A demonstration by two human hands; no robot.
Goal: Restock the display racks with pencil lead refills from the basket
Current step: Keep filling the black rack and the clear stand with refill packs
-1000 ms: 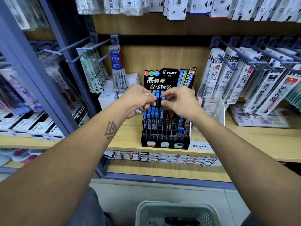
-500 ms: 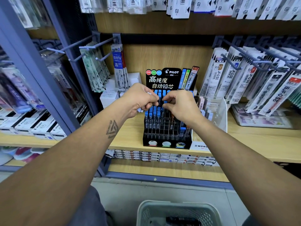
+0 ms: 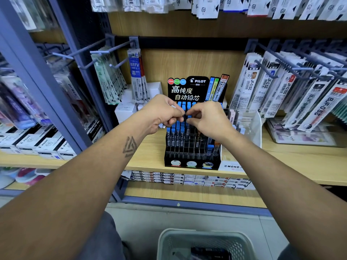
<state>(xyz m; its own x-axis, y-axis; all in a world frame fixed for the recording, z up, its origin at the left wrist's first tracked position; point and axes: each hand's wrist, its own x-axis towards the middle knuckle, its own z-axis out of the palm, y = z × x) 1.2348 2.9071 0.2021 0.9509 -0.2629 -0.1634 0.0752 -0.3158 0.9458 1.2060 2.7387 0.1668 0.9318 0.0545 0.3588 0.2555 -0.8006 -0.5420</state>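
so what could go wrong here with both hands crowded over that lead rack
1. The left hand grips several refills at once; one could slip out while the right hand pinches one over the rack.
2. The slots are narrow and close together, so a refill could land in the wrong column.
3. Both hands hide the back rows, so upright blue-capped refills could get knocked.

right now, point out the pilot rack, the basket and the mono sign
pilot rack [image 3: 191, 163]: head view, black front base with the three round pictures
basket [image 3: 169, 241]: head view, left wall of pale mesh
mono sign [image 3: 231, 166]: head view, printed white face
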